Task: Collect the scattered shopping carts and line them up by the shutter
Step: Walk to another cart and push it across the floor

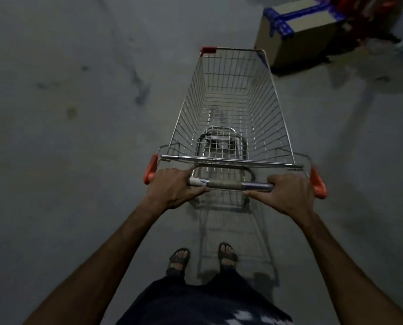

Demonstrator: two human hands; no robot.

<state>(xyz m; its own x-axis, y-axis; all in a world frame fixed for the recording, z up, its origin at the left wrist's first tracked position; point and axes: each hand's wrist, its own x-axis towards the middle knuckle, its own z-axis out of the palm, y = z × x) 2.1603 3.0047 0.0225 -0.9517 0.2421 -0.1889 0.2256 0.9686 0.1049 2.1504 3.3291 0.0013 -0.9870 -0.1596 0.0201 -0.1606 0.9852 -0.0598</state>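
Head view, dim light, looking down over both arms.

Cart [228, 109]: one wire shopping cart, upright on the grey concrete floor [66, 137], straight ahead of the person, basket pointing away. Nothing visible in the basket. Red plastic corner guard on the far left rim; orange-red end caps at both ends of the handle bar.

Handle [228, 184]: horizontal bar at the near end of the cart, worn, with a pale wrap on its left part and a bluish section on the right.

Left hand [172, 187]: fingers curled over the left end of the handle, thumb underneath, gripping the bar just inside the left end cap.

Right hand [287, 192]: same grip on the right end of the handle, fingers wrapped over, thumb pointing inward beneath the bar.

Feet in dark sandals [178, 260] stand on the floor just behind the cart's lower frame.

Box [296, 36]: cardboard, bound with blue tape, on the floor beyond the cart's far right corner, close to it; contact cannot be told. Red and dark items behind the box are too blurred to identify.

Shutter: cannot make one out in this view.
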